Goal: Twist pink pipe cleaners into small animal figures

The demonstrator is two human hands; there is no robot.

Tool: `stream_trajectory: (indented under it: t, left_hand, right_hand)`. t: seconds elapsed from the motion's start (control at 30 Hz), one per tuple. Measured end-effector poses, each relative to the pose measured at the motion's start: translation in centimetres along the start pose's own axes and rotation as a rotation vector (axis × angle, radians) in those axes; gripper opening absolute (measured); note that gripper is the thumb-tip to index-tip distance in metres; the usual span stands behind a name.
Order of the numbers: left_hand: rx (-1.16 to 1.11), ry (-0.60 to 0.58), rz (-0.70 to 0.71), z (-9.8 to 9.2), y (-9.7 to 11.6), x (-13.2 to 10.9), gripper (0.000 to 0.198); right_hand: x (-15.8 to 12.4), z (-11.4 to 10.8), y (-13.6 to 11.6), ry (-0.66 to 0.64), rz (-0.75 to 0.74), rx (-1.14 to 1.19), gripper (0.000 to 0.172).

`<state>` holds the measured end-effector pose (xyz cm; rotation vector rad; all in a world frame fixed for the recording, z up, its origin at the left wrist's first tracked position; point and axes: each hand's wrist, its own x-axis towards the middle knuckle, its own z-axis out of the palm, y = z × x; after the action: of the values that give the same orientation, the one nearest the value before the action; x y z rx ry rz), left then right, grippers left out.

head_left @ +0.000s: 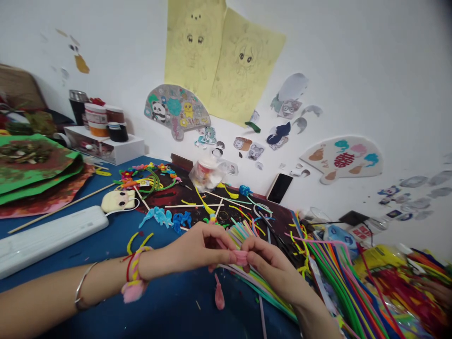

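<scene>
My left hand [199, 248] reaches in from the left, its thumb and fingers pinching one end of a short, folded pink pipe cleaner [240, 257]. The other end is pinched by my right hand [273, 263], so the piece spans the small gap between both sets of fingertips. Below my left hand is a pink teardrop-shaped loop [219, 297]; whether it joins the held piece, I cannot tell. Behind and under my hands lies a bundle of pastel pipe cleaners [243, 230]. Blue twisted pipe cleaner shapes [158, 217] lie to the left.
Several long coloured pipe cleaners [335, 268] and plastic packets [383, 263] crowd the right. Scissors [278, 242] lie on the dark mat behind my right hand. A phone [280, 188] leans on the wall. At left are a long white case [52, 238] and a wooden stick [67, 207].
</scene>
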<state>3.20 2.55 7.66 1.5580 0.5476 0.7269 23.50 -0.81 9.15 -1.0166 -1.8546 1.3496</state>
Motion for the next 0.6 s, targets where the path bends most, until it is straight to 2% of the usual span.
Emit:
stream_trajectory:
  t: [0.1, 0.37, 0.6]
  left_hand:
    - [-0.095, 0.007, -0.051, 0.1, -0.4, 0.1, 0.025]
    - [-0.194, -0.039, -0.021, 0.0, -0.3, 0.2, 0.024]
    - [-0.199, -0.023, -0.043, -0.3, -0.4, 0.3, 0.024]
  right_hand:
    - [0.3, 0.1, 0.2, 0.002, 0.043, 0.088, 0.024]
    - [1.0, 0.8, 1.0, 0.003, 0.085, 0.427, 0.027]
    - [1.0, 1.3, 1.6, 0.0, 0.093, 0.552, 0.026]
